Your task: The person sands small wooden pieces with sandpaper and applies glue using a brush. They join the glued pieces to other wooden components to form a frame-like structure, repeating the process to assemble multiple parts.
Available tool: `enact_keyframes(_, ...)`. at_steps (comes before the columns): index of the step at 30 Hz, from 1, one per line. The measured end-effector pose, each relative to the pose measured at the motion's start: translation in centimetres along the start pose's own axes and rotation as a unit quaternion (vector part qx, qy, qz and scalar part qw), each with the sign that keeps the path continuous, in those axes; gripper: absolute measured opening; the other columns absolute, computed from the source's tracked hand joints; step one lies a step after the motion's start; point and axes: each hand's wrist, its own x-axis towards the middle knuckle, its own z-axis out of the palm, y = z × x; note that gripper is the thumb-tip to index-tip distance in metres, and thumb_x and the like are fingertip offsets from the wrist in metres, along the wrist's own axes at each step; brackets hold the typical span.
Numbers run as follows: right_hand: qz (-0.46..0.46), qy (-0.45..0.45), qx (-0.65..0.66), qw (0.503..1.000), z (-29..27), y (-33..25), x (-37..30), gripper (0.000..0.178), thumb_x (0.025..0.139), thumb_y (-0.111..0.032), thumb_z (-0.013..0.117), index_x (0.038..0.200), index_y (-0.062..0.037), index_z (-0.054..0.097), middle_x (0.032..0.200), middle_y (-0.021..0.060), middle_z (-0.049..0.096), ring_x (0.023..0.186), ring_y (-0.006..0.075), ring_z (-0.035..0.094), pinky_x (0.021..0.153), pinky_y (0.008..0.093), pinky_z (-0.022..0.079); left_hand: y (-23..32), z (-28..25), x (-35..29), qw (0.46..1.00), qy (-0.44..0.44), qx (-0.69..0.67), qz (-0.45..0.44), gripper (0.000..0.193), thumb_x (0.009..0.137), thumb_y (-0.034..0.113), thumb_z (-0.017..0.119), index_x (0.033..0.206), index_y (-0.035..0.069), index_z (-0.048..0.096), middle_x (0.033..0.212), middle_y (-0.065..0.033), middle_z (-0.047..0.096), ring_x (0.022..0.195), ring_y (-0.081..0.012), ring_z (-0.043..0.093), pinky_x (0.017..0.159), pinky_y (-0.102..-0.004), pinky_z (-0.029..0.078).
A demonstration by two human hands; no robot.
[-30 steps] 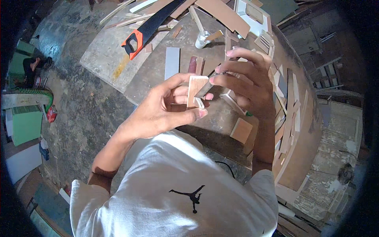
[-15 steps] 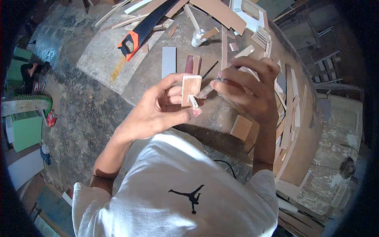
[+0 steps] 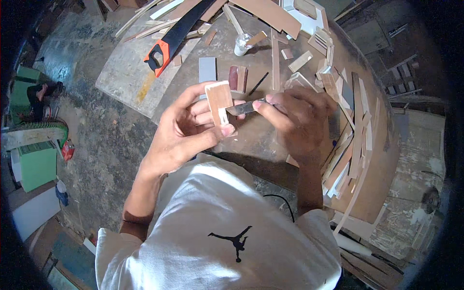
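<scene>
My left hand (image 3: 186,133) has its grip closed round a small flat wooden block (image 3: 219,102), thumb across its lower end, holding it upright above the near edge of the table (image 3: 270,140). The block's face is smooth and reddish-brown, with a pale strip down one side. My right hand (image 3: 297,121) pinches a thin metal blade (image 3: 244,107), whose flat tip touches the block's right side. Past my hands, on the rough, dusty table lie a grey rectangular plate (image 3: 208,70) and a dark red block (image 3: 238,78). Toward the far edge stand a small white pot (image 3: 241,44) and a handsaw (image 3: 176,35) with an orange-and-black handle. Thin wood offcuts (image 3: 348,121) crowd the right edge.
</scene>
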Motion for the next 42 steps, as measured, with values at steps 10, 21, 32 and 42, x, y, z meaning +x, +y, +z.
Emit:
enact_keyframes(10,0.076,0.146,0.088,0.982,2.4,-3.4,-1.0,0.035,0.07,-0.002,0.077,0.104,-0.0093,0.075,0.096,-0.0013,0.059,0.083,0.0164,0.055,0.076,0.0301,0.042,-0.6,0.4,0.1,0.995,0.05,-0.015,0.082,0.064,0.086,-0.004,0.061,0.142,0.0,0.031,0.131,-0.0307,0.053,0.121,-0.0316,0.057,0.101,-0.0436,0.048)
enact_keyframes(21,0.102,0.086,0.026,0.991,1.4,-6.3,-1.8,0.029,0.072,-0.001,0.075,0.099,-0.0108,0.077,0.093,-0.0004,0.059,0.085,0.0173,0.054,0.08,0.0323,0.04,-0.8,0.8,0.1,0.988,0.092,-0.037,0.118,0.067,0.087,0.002,0.062,0.144,0.0,0.026,0.134,-0.0334,0.049,0.122,-0.043,0.054,0.104,-0.0516,0.044)
enact_keyframes(32,0.123,0.14,0.032,0.982,2.7,-6.8,-0.8,0.034,0.071,0.001,0.078,0.102,-0.0104,0.076,0.09,-0.0003,0.056,0.081,0.018,0.053,0.075,0.0302,0.042,-0.5,1.1,0.6,0.983,0.112,-0.06,0.132,0.063,0.092,0.012,0.06,0.144,0.001,0.027,0.138,-0.0303,0.046,0.126,-0.042,0.051,0.1,-0.0517,0.048)
enact_keyframes(42,0.153,0.178,0.056,0.97,3.8,-7.0,-0.1,0.042,0.064,0.011,0.071,0.103,-0.0047,0.075,0.082,0.0026,0.055,0.073,0.0188,0.054,0.066,0.0314,0.044,-0.9,1.6,2.3,0.97,0.194,-0.099,0.107,0.048,0.094,0.014,0.058,0.136,0.002,0.038,0.136,-0.0205,0.051,0.125,-0.0309,0.054,0.098,-0.0466,0.05)
